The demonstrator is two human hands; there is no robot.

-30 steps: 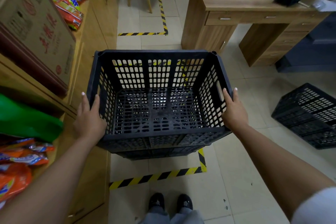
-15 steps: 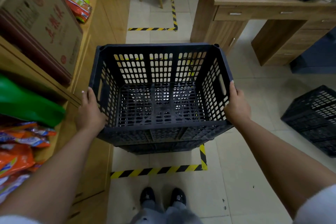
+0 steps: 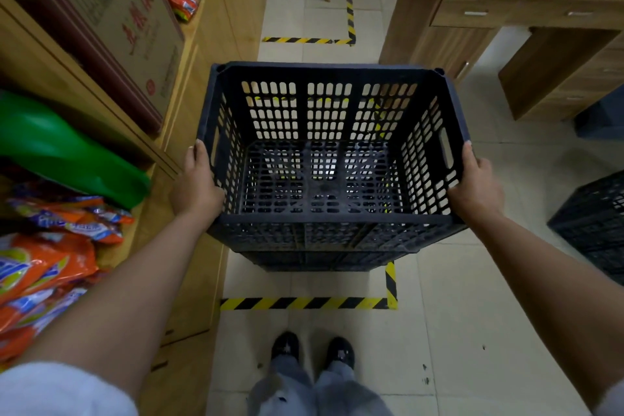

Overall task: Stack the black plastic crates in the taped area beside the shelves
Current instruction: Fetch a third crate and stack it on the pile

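Note:
A black perforated plastic crate [image 3: 332,223] is in the middle of the view, over the floor area marked by yellow-black tape [image 3: 304,303]. My left hand [image 3: 195,186] presses on its left wall and my right hand [image 3: 475,184] on its right wall, below the handle slot. Under its near edge shows the rim of a second black crate [image 3: 314,262] inside the tape. Another black crate [image 3: 594,223] stands on the floor at the right edge.
Wooden shelves [image 3: 111,125] run along the left with a cardboard box [image 3: 114,20], a green bag [image 3: 67,149] and orange packets [image 3: 44,263]. A wooden desk [image 3: 499,3] stands at the back right. My feet [image 3: 312,349] are just outside the tape.
The crate has gone down and slightly away from me, over the taped area, with both hands still on its sides. My view has tilted downward, showing my feet and legs.

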